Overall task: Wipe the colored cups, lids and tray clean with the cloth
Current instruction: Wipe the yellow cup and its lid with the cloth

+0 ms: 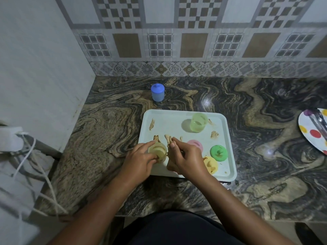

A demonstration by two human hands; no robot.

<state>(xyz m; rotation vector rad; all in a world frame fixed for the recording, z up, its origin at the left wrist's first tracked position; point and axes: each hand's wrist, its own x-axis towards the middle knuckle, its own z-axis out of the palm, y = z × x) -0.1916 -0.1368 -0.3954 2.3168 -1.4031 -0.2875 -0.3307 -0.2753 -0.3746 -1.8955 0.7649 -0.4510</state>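
While both hands meet over the tray's (228, 138) near-left corner:
Left hand (139, 161): fingers clamped around the yellow cup (158, 152).
Right hand (185, 156): closed on the cloth (169, 138), just right of that cup.
Lids: pink lid (195, 144), yellow lid (211, 165), green lid (218, 152), right of the right hand.

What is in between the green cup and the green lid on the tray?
In the head view, only a brown smear and bare tray lie between the green cup and the green lid.

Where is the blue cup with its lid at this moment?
In the head view, the blue cup stands on the counter, off the tray, beyond its far left corner and close to the tiled wall.
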